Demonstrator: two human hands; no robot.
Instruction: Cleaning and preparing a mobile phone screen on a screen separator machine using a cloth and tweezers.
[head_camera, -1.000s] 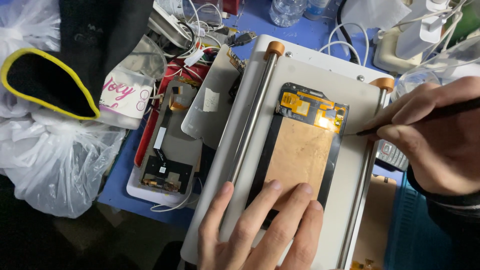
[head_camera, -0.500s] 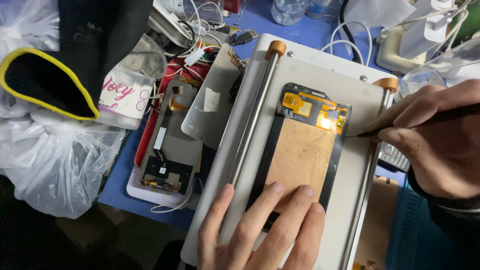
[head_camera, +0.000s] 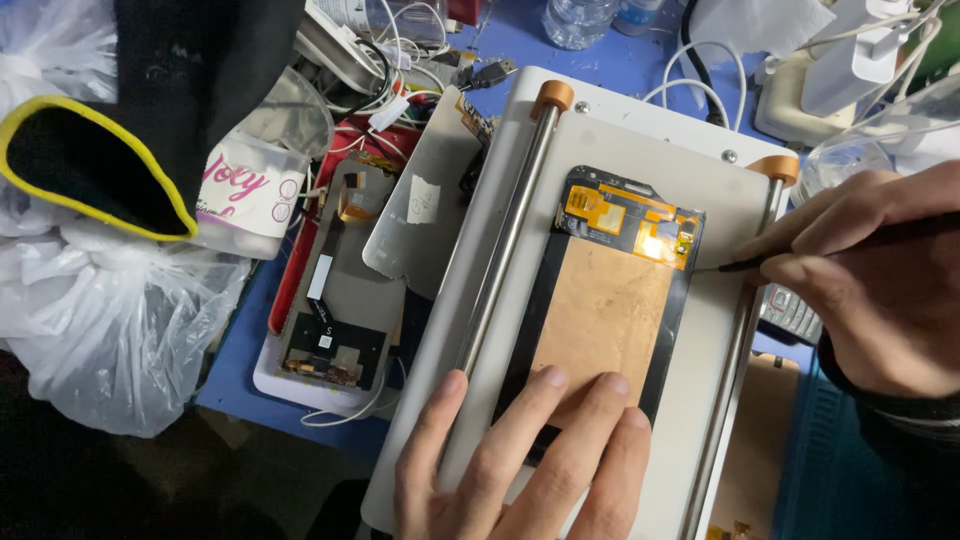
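1. Screen (head_camera: 600, 300), a phone display lying back-up with a copper sheet on its rear and orange flex parts at its far end, rests flat on a white plate (head_camera: 700, 420) between two metal rods.
2. Left hand (head_camera: 520, 470) comes in from the near edge; its fingers (head_camera: 545, 400) are spread flat and press on the near end of the screen, gripping nothing.
3. Right hand (head_camera: 870, 280) comes in from the right, with its fingers pinched together on a thin dark tool (head_camera: 745, 264).
4. The tool's tip sits at the right edge of the screen, near the far right corner beside the orange parts.
5. Left rod (head_camera: 505, 240) runs along the plate just left of the screen and ends in an orange knob at the far end; right rod (head_camera: 740, 340) runs along the right side, passing under the right hand.
6. Left of the plate, a grey back cover (head_camera: 420, 210) leans against the plate's edge.
7. Further left, an opened phone body (head_camera: 340, 290) lies on a white tray above a red-edged piece.
8. White cables (head_camera: 400, 60) tangle on the blue surface (head_camera: 240, 350) at the far side.
9. At the far left sit clear plastic bags (head_camera: 110, 330) and a black cloth with a yellow rim (head_camera: 90, 170).
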